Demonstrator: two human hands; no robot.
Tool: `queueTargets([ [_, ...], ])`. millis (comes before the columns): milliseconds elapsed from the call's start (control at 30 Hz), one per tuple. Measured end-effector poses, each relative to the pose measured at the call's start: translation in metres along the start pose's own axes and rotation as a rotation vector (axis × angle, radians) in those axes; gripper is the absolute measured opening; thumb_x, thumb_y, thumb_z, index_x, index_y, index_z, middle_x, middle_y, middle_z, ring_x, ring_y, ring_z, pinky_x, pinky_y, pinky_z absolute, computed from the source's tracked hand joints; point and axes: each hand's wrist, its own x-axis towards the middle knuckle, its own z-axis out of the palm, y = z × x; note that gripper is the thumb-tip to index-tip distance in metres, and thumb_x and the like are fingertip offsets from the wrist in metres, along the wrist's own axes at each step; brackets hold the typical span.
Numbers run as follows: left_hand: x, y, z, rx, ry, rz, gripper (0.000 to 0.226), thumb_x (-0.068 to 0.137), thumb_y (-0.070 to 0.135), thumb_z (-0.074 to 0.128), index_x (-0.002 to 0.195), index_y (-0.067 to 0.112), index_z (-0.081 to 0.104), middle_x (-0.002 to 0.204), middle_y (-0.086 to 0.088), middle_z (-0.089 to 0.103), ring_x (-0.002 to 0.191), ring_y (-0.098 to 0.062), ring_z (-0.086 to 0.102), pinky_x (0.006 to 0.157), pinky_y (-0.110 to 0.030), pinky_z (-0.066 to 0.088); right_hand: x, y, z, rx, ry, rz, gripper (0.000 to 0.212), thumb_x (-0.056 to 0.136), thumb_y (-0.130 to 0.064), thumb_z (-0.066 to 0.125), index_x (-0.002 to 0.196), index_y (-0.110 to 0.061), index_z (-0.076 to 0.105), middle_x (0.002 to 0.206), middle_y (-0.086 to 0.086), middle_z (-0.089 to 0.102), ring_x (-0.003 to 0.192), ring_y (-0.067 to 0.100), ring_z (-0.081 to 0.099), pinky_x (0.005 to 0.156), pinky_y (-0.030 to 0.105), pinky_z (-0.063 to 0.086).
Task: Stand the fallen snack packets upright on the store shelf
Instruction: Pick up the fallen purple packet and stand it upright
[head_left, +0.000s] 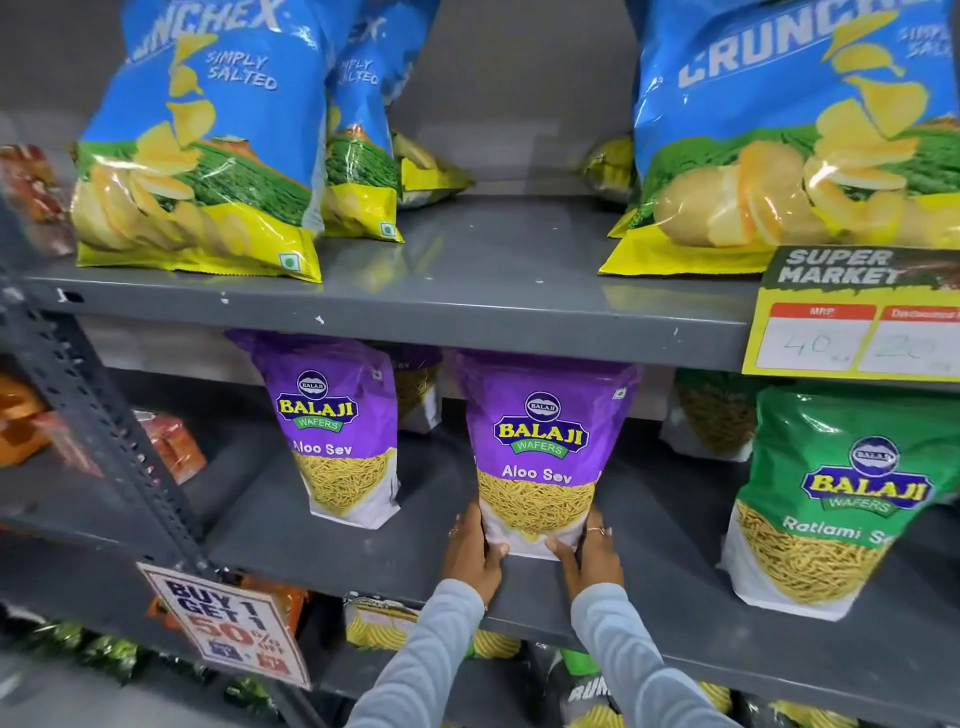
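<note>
The middle shelf (363, 551) carries the purple Aloo Sev packet (537, 452) near its front edge, long axis vertical, top tucked under the upper shelf. The left hand (475, 553) and right hand (592, 553) clasp its base from either side, equally near. Packets behind are mostly hidden.

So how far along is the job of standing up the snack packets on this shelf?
Looks nearly done on this middle shelf. The left Aloo Sev packet and the green Ratlami Sev packet already stand upright. In hand: the left hand and right hand grip the base of the centre Aloo Sev packet, upright but not yet released. Left: letting go. I see no fallen packets here; the lower shelf is mostly hidden.
</note>
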Motion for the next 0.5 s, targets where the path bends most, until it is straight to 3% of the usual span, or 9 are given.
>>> queueTargets([
  [133,0.002,-0.001,-0.003,-0.011,-0.022,0.011,0.069,0.083,0.006,0.059,0.143,0.015,0.027,0.144,-0.012,0.046,0.134,-0.033,0.04,0.113,-0.042,0.033,-0.003,0.0,-0.001,0.008,0.016,-0.055,0.059,0.079,-0.016,0.065,0.13,-0.007,0.039,0.124,0.021,0.057,0.115,0.043,0.049,0.097,0.041,0.041],
  [233,-0.001,0.002,-0.003,-0.053,-0.011,0.044,0.085,0.082,0.001,0.059,0.149,0.018,0.01,0.149,-0.01,0.041,0.135,-0.035,0.04,0.114,-0.045,0.032,-0.006,0.006,-0.003,0.078,-0.003,-0.097,0.071,0.075,-0.014,0.069,0.137,-0.01,0.034,0.134,0.014,0.052,0.121,0.033,0.05,0.104,0.043,0.041],
  [333,-0.022,0.008,0.0,-0.161,0.126,0.047,0.103,0.077,-0.007,0.061,0.143,0.038,-0.004,0.152,-0.01,0.034,0.138,-0.032,0.035,0.117,-0.047,0.026,-0.02,0.017,-0.014,0.194,0.002,-0.076,0.07,0.074,-0.012,0.072,0.136,-0.015,0.039,0.132,0.004,0.052,0.12,0.016,0.05,0.105,0.035,0.04],
  [433,-0.063,0.014,0.015,-0.211,0.344,0.212,0.09,0.082,0.014,0.06,0.144,0.041,0.001,0.156,-0.006,0.021,0.143,-0.028,0.025,0.117,-0.051,0.023,-0.051,0.057,-0.048,0.292,0.192,-0.035,0.035,0.075,-0.004,0.072,0.096,-0.031,0.068,0.098,-0.006,0.073,0.092,0.009,0.064,0.088,0.017,0.048],
  [500,-0.087,0.029,0.036,-0.221,0.36,0.344,0.08,0.084,0.029,0.052,0.145,0.042,0.001,0.154,0.005,0.018,0.143,-0.023,0.022,0.118,-0.044,0.023,-0.07,0.092,-0.084,0.346,0.379,0.056,0.029,0.074,-0.011,0.074,0.075,-0.04,0.069,0.078,-0.021,0.073,0.076,0.012,0.068,0.081,0.02,0.052],
])
